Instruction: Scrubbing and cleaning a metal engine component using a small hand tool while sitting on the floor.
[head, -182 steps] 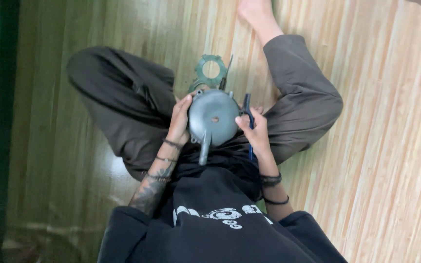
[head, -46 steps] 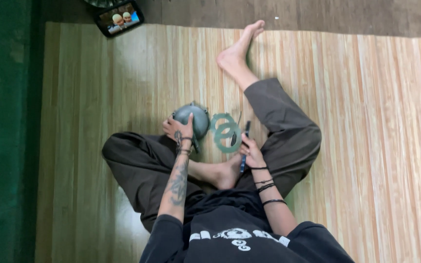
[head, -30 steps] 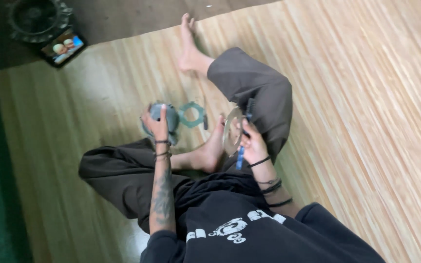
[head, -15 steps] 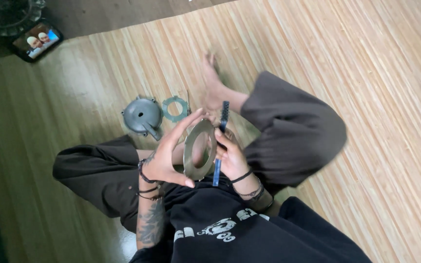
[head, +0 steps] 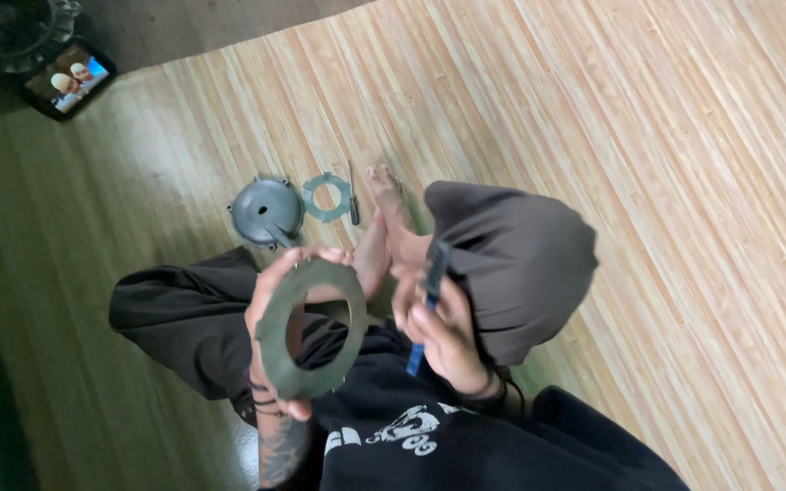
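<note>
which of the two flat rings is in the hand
The large grey ring, gripped by the left hand above the lap. The small greenish ring lies untouched on the floor beside the round grey cover.

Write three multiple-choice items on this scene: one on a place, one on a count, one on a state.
1. Where does the round grey cover lie?
A. On the wooden floor
B. On the person's lap
C. On the phone

2. How many flat rings show?
A. One
B. Two
C. Four

3. How is the large ring held?
A. Flat on the floor
B. Lifted in the left hand
C. Hung on the tool in the right hand

Key: 1 A, it rests on the planks beside the small ring. 2 B, one large ring held, one small on the floor. 3 B, left fingers grip its rim.
</note>
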